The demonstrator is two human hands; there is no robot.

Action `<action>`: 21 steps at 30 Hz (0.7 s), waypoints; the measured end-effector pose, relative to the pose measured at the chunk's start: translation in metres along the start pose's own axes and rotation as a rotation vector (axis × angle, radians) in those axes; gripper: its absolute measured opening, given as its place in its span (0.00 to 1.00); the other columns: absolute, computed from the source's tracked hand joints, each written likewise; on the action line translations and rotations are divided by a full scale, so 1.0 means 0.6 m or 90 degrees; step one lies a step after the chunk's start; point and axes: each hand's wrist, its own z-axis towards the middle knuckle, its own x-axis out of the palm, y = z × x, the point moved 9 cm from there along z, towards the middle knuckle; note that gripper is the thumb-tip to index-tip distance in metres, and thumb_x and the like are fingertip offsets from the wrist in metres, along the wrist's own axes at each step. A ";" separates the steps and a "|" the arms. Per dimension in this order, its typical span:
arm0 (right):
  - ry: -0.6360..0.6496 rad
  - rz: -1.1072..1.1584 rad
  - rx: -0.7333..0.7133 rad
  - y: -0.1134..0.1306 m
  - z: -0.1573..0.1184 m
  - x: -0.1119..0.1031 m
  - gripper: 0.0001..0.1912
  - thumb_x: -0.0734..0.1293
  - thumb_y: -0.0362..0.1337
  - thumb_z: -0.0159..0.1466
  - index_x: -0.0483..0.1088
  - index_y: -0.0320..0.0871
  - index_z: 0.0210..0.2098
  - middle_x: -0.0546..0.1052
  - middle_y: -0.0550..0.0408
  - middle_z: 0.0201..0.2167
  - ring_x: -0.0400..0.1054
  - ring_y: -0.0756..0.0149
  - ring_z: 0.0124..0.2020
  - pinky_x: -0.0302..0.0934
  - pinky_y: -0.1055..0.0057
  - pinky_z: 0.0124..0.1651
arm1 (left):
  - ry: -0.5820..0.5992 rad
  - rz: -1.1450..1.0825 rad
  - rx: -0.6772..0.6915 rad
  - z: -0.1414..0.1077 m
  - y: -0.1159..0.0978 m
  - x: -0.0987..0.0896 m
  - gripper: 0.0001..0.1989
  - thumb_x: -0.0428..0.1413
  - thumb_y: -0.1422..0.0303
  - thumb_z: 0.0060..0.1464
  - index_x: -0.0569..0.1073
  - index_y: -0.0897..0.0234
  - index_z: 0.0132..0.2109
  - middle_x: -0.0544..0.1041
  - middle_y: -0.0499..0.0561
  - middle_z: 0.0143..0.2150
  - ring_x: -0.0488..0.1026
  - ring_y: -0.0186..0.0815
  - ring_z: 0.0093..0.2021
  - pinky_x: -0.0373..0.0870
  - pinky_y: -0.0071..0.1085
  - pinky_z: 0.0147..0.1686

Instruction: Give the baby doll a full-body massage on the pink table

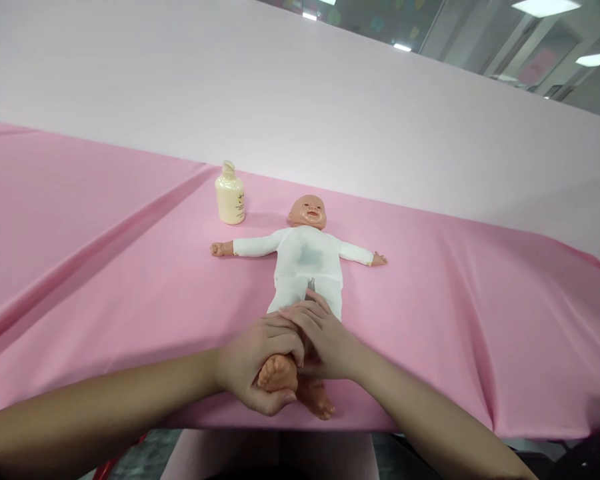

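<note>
A baby doll in a white suit lies on its back on the pink tablecloth, arms spread, head away from me. My left hand wraps around the doll's left foot near the table's front edge. My right hand rests flat over the doll's legs, fingers laid across toward my left hand. The doll's other foot sticks out below my right wrist.
A cream lotion bottle stands upright behind the doll's outstretched arm, to the left of its head. A pale pink backdrop rises behind the table. Creases run across the cloth at the left. The table's front edge is just under my wrists.
</note>
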 end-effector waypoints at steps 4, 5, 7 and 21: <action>0.005 0.003 -0.005 0.002 0.001 0.002 0.35 0.68 0.42 0.59 0.53 0.42 0.62 0.70 0.48 0.50 0.61 0.57 0.54 0.35 0.48 0.68 | 0.005 -0.048 -0.036 0.000 0.004 0.003 0.09 0.54 0.69 0.40 0.66 0.62 0.34 0.73 0.50 0.28 0.70 0.36 0.31 0.68 0.34 0.35; 0.010 0.005 -0.001 0.001 0.001 0.003 0.35 0.68 0.42 0.59 0.53 0.42 0.62 0.70 0.48 0.50 0.61 0.57 0.54 0.35 0.49 0.68 | 0.005 -0.062 -0.044 0.000 0.006 0.003 0.09 0.53 0.70 0.40 0.66 0.62 0.33 0.72 0.50 0.27 0.70 0.36 0.30 0.68 0.33 0.34; 0.025 0.008 0.014 -0.001 0.002 0.005 0.34 0.69 0.42 0.59 0.54 0.42 0.61 0.71 0.49 0.49 0.61 0.58 0.54 0.34 0.49 0.68 | 0.004 -0.085 -0.055 0.001 0.008 0.002 0.07 0.53 0.70 0.41 0.66 0.62 0.32 0.72 0.50 0.26 0.70 0.36 0.30 0.68 0.33 0.34; 0.056 0.008 0.038 -0.003 0.003 0.007 0.33 0.67 0.42 0.61 0.54 0.42 0.62 0.70 0.49 0.52 0.60 0.58 0.56 0.28 0.47 0.68 | -0.011 -0.138 -0.083 0.005 0.009 -0.007 0.06 0.49 0.66 0.54 0.66 0.64 0.32 0.73 0.52 0.27 0.70 0.35 0.31 0.69 0.32 0.35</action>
